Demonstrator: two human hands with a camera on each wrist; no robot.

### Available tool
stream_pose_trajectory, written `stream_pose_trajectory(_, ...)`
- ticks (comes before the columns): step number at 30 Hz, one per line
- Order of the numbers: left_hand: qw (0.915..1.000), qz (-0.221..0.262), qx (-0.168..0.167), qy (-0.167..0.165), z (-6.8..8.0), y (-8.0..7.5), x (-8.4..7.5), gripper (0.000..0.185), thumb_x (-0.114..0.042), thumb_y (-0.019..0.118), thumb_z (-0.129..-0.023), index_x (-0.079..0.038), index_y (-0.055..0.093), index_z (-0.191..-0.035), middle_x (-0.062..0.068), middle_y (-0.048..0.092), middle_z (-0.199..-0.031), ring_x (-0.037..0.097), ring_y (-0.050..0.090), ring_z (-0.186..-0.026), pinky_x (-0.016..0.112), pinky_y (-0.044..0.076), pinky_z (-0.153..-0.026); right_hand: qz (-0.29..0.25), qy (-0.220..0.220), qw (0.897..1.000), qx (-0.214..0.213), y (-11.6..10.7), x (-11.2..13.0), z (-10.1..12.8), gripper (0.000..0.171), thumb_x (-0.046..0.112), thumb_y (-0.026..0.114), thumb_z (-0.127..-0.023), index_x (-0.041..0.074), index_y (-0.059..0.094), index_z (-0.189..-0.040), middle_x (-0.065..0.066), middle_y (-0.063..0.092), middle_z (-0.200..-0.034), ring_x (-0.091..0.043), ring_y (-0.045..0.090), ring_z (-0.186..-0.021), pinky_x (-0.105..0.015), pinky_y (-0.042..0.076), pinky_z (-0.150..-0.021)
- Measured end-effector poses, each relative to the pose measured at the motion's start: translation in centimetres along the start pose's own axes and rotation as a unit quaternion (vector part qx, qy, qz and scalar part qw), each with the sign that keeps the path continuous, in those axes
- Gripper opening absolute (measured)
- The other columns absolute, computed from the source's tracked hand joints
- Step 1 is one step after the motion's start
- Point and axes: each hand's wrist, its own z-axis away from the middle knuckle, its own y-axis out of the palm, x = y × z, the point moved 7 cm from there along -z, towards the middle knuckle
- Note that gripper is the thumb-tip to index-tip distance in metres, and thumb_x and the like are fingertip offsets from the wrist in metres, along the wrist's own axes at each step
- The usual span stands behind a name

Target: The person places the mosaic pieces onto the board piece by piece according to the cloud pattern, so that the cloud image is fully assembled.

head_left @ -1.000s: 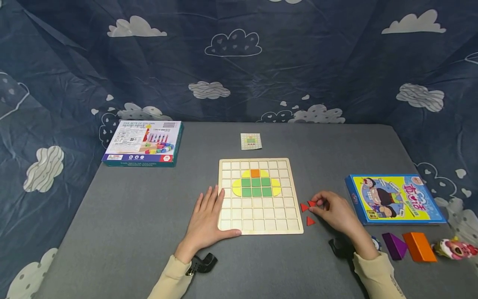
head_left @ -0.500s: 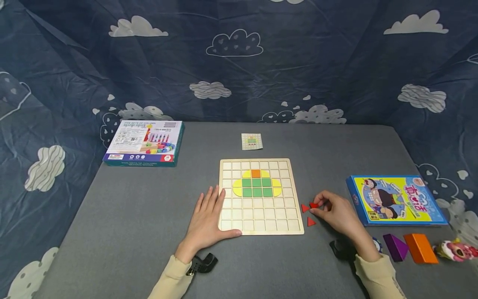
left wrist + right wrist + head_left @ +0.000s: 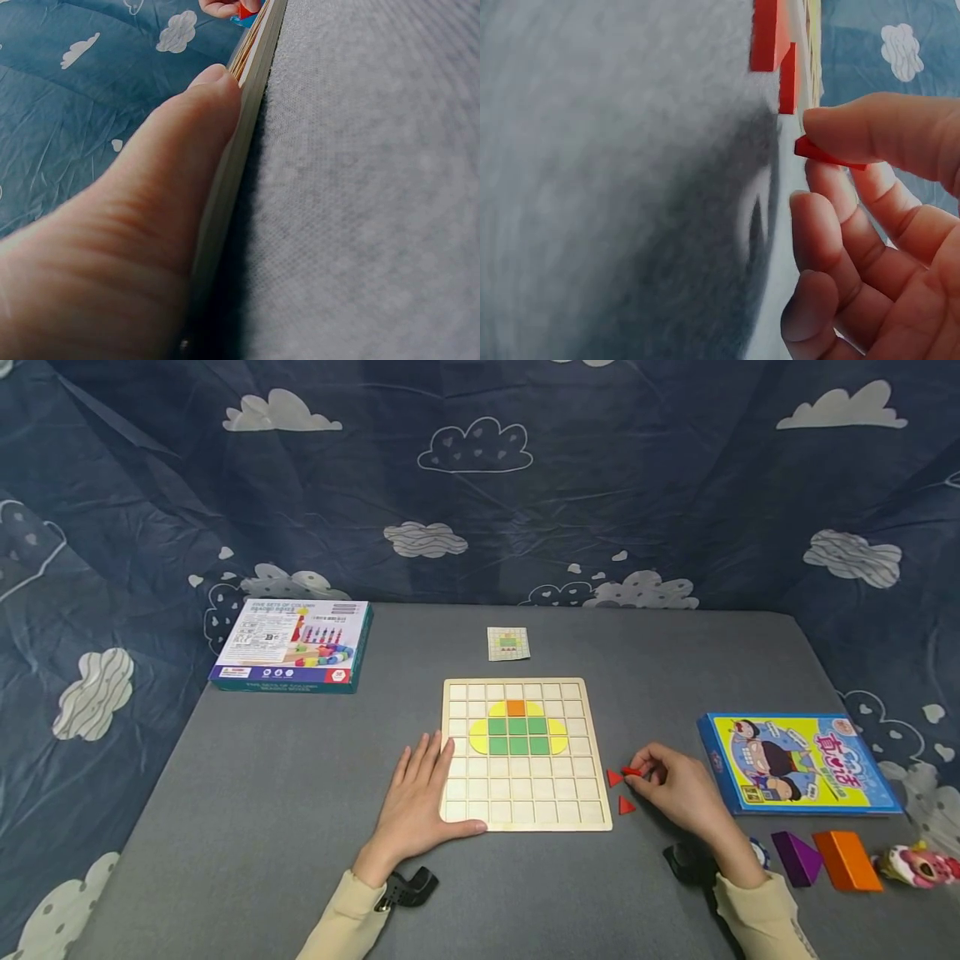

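Note:
A wooden grid board (image 3: 528,790) lies mid-table, with green squares (image 3: 517,736), an orange square (image 3: 516,707) and yellow rounded pieces (image 3: 477,737) set in its upper part. My left hand (image 3: 416,802) rests flat with fingers spread at the board's lower-left corner; in the left wrist view the thumb (image 3: 187,127) lies along its edge. To the right of the board, my right hand (image 3: 678,785) pinches a red triangle (image 3: 829,155) between thumb and fingers, tilted and lifted off the table. Two more red triangles (image 3: 626,806) lie beside the board.
A small pattern card (image 3: 508,644) lies behind the board. A boxed bead set (image 3: 288,647) sits back left, a blue-and-yellow box (image 3: 798,764) at right. In front of that box are a purple block (image 3: 797,860), an orange block (image 3: 847,862) and a figurine (image 3: 917,865).
The red triangle in my right hand has turned from lying flat to tilted edge-on between the fingers. My left hand stays in place; the whole head view shifts slightly.

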Motion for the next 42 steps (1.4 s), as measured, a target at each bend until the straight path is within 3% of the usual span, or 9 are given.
stream_pose_trajectory(8, 1.0, -0.002, 0.007, -0.003, 0.0, 0.1, 0.0, 0.118, -0.083, 0.05, -0.071, -0.008, 0.01, -0.153, 0.012, 0.006, -0.157, 0.025, -0.001, -0.143, 0.04, -0.004, -0.113, -0.026, 0.0, 1.0, -0.006, 0.1, 1.9, -0.5, 0.017, 0.005, 0.079, -0.072, 0.01, 0.065, -0.08, 0.003, 0.052, -0.065, -0.012, 0.047, -0.057, -0.023, 0.034, -0.047)
stream_pose_trajectory(24, 0.9999, -0.006, 0.01, -0.005, -0.1, 0.1, 0.0, 0.119, -0.082, 0.051, -0.071, -0.007, 0.01, -0.153, 0.012, 0.005, -0.157, 0.025, -0.002, -0.143, 0.041, -0.004, -0.113, -0.086, -0.038, 0.994, 0.048, 3.7, 7.8, -3.6, 0.011, 0.015, 0.083, -0.073, 0.017, 0.072, -0.074, 0.01, 0.061, -0.063, -0.011, 0.054, -0.056, -0.025, 0.041, -0.05)
stream_pose_trajectory(34, 0.9997, -0.007, 0.018, -0.012, -0.1, 0.1, 0.0, 0.118, -0.083, 0.05, -0.071, -0.008, 0.01, -0.153, 0.011, 0.005, -0.158, 0.024, -0.002, -0.143, 0.04, -0.005, -0.113, -0.07, -0.081, 0.991, 0.079, 6.3, 11.6, -4.9, 0.004, 0.018, 0.08, -0.078, 0.017, 0.076, -0.08, 0.015, 0.065, -0.071, -0.005, 0.054, -0.061, -0.026, 0.044, -0.056)
stream_pose_trajectory(42, 0.9998, -0.011, 0.014, -0.01, -0.1, 0.1, 0.0, 0.118, -0.084, 0.049, -0.071, -0.007, 0.011, -0.153, 0.012, 0.005, -0.157, 0.024, -0.001, -0.143, 0.041, -0.003, -0.113, -0.077, -0.09, 0.989, 0.091, 7.6, 12.9, -5.3, 0.008, 0.014, 0.08, -0.077, 0.019, 0.074, -0.076, 0.016, 0.063, -0.067, -0.002, 0.054, -0.059, -0.025, 0.044, -0.055)
